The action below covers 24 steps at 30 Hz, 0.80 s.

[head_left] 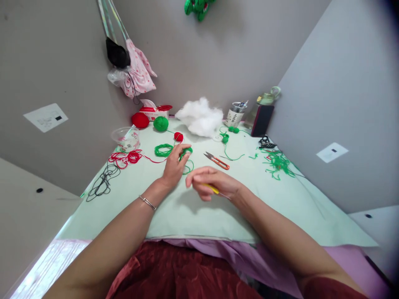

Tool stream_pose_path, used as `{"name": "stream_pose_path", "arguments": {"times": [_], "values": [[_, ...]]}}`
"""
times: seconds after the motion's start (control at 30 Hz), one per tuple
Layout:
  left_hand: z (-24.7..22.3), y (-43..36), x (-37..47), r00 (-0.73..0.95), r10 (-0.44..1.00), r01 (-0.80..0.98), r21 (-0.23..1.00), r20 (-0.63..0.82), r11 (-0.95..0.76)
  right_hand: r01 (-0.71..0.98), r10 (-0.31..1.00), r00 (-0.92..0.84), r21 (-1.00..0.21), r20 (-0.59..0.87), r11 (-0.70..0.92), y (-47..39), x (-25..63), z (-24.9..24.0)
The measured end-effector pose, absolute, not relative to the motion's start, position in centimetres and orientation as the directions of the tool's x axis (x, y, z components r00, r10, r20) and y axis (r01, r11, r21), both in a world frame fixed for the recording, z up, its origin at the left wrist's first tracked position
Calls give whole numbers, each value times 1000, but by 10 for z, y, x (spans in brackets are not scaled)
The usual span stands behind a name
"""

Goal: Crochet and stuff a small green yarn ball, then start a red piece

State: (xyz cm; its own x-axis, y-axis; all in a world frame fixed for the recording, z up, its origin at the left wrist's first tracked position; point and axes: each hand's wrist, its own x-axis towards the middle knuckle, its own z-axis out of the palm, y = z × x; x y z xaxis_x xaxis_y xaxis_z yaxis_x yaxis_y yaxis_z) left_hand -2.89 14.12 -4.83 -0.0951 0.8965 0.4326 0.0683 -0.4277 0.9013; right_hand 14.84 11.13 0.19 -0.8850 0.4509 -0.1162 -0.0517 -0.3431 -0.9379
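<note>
In the head view, the shaft of the hook points back toward the right wrist, so a careless turn could scratch it; the yarn, partly slack left of the snips, could knot if tugged. It looks bright green, thin, loosely looped. The left hand curves its fingers over it; whether they pinch, I cannot tell. The right hand, nearer the body than the snips, clasps the hook's yellow handle
</note>
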Motion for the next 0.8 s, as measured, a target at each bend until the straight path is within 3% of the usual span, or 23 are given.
{"name": "stream_pose_path", "arguments": {"times": [0.07, 0.13, 0.2, 0.3, 0.5, 0.8], "values": [[-46, 139, -25, -72, 918, 33, 921, 390, -389, -126, 691, -722, -977, -30, -174, 115, 151, 4], [-45, 137, -22, -48, 937, -10, 938, 345, -346, -30, 862, -505, -999, 45, 35, 122, 153, 4], [-46, 136, -19, -24, 950, -52, 948, 312, -313, 113, 936, -333, -981, 113, 158, 128, 152, -1], [-48, 136, -15, 19, 960, -105, 955, 280, -276, 217, 963, -218, -954, 159, 207, 137, 147, -13], [-51, 133, -9, 99, 966, -197, 956, 239, -217, 333, 962, -167, -906, 215, 260, 146, 143, -25], [-44, 136, -15, 145, 973, -255, 957, 181, -140, 300, 952, -240, -918, 189, 258, 142, 149, -17]]}}
